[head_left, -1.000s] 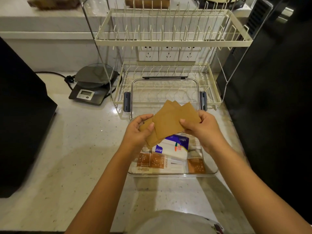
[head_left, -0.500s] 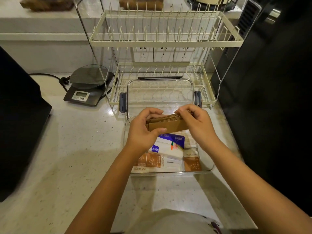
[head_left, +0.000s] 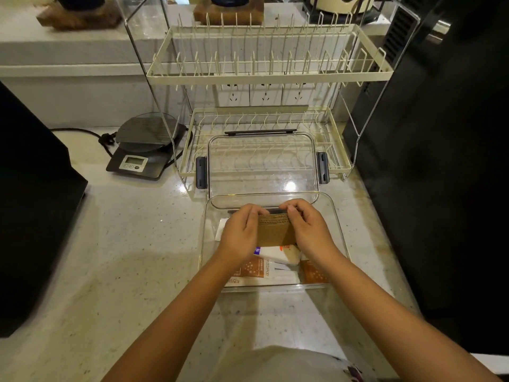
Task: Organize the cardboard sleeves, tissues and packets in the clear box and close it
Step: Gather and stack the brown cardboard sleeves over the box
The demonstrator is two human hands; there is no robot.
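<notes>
A squared-up stack of brown cardboard sleeves (head_left: 275, 230) stands on edge inside the clear box (head_left: 340, 238). My left hand (head_left: 241, 232) grips its left end and my right hand (head_left: 308, 230) grips its right end. Just in front of the stack lies a white tissue pack (head_left: 278, 253) with blue and orange print. Orange and white packets (head_left: 253, 270) and another orange packet (head_left: 314, 272) lie at the box's near wall. The clear lid (head_left: 261, 166) with dark clips leans behind the box, against the rack.
A cream two-tier wire dish rack (head_left: 270, 75) stands right behind the box. A kitchen scale (head_left: 143, 150) with its cord sits to the left. Black appliances flank the marble counter (head_left: 124, 257) on the left (head_left: 33, 188) and right (head_left: 440, 161).
The fanned sleeves were gathered into one tight stack between both hands, then lowered from above the box down into its back half, standing on edge.
</notes>
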